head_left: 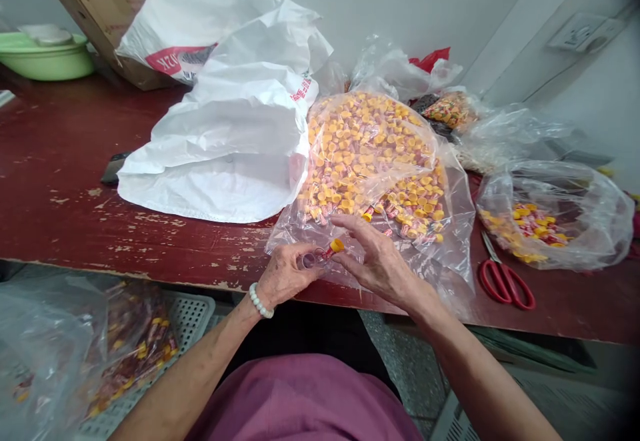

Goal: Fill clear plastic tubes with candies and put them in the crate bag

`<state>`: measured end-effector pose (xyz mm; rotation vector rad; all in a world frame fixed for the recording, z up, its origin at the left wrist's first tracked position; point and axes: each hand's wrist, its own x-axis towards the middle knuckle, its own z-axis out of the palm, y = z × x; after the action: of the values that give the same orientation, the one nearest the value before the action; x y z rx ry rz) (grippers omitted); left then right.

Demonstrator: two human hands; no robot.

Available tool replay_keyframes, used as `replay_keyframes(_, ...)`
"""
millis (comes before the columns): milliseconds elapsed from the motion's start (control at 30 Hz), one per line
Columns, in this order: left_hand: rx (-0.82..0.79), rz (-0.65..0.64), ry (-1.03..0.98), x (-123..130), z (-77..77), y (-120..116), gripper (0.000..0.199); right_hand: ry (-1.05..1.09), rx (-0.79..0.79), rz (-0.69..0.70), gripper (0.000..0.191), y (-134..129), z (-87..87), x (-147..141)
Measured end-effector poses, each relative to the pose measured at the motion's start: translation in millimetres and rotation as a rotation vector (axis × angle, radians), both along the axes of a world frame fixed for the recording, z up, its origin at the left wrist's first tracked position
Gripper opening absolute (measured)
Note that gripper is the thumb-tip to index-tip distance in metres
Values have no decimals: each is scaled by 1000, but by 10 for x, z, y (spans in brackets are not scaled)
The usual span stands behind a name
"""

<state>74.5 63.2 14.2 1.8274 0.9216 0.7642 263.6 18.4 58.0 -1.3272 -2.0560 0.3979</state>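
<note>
Between the thumb and fingers of my left hand are small clear plastic tubes with round open ends. A small piece with a yellow flared end and a red patterned body sticks out at their right side; whether it sits inside a tube I cannot tell. My right hand is beside it, thumb and fingers apart around the yellow end, seemingly not gripping it. Just beyond both hands lies a clear plastic bag spread open, with a heap of similar yellow-ended pieces on it.
A large white sack lies left of the heap. On the right are red-handled scissors and a smaller clear bag of pieces. A green basin stands far left. Below the table edge, filled bags rest on a white basket.
</note>
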Motion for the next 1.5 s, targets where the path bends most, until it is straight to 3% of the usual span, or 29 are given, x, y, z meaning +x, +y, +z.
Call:
replay_keyframes(67,-132,14,-34,-4,35,-11,23,-17,17,-39,54,-23,-65,-22)
replay_keyframes(233,-653,-3,-162,-10,-12,-70,34,-66,103,-87,63,-76,-381,-161)
replay_keyframes(400,-762,14,-249,-2,-127,-108,32,-25,98,-94,59,-110,-465,-244)
replay_keyframes(633,-930,-131,-484,61,-72,-139,26,95,63,-35,52,-145,-368,-162)
replay_keyframes(800,-1121,-161,-554,99,-102,-160,26,108,86,-131,52,-163,-393,-178)
replay_keyframes(933,-995,-72,-451,127,-104,-140,27,-23,85,-103,63,-91,-384,48)
replay_keyframes(1033,-803,57,-334,143,-112,-112,39,-128,112,-327,56,13,-477,412)
replay_keyframes(1133,-701,97,-270,153,-137,-105,47,-239,74,-574,38,120,-705,767)
replay_keyframes(1267,-590,92,-213,170,-166,-131,50,-239,49,-616,26,151,-928,944)
replay_keyframes(1333,-515,71,-182,184,-185,-136,47,-113,86,-664,21,95,-878,862)
replay_keyframes(1400,-423,59,-147,204,-210,-130,43,103,59,-662,20,-2,-725,678)
replay_keyframes(1500,-234,54,-78,242,-229,-118,39,434,-82,-466,22,-165,-435,318)
